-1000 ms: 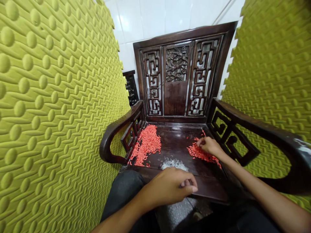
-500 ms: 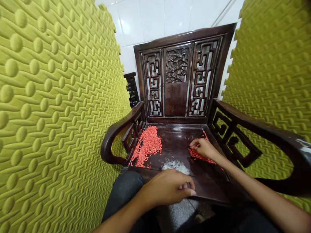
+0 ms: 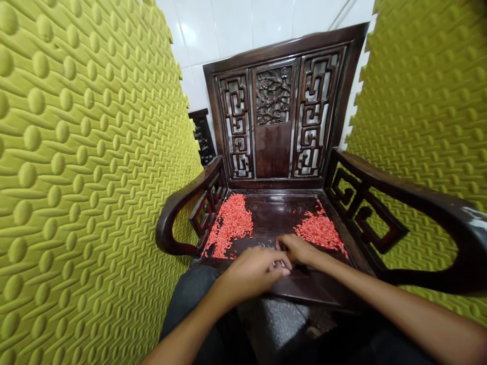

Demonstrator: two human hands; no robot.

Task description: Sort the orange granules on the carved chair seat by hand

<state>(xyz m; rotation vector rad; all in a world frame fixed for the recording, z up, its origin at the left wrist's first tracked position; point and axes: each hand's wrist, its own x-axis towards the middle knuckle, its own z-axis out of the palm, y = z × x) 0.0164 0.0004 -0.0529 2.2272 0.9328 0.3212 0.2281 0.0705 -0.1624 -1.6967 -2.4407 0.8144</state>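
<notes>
My left hand [image 3: 253,270] hovers over the front of the dark wooden seat [image 3: 270,213], fingers curled and thumb near the forefinger; what they hold, if anything, does not show clearly. Right beside its fingertips, my right hand [image 3: 296,248] is closed with bent fingers pointing down, and its fingertips are partly hidden. A few small whitish pieces [image 3: 262,244] show behind the left hand, which covers the rest of them. Small red pieces form a large pile [image 3: 234,220] on the left of the seat. A second red pile [image 3: 321,229] lies on the right, behind my right forearm.
The chair has a carved backrest [image 3: 273,152], a left armrest [image 3: 167,228] and a right armrest [image 3: 418,203]. Yellow textured foam mats stand on the left [image 3: 95,152] and right [image 3: 418,101]. White tiled wall [image 3: 236,30] rises behind.
My right hand has moved left and toward me, from the right red pile to beside my left hand. My left hand has shifted slightly left and up, now covering most of the whitish pieces.
</notes>
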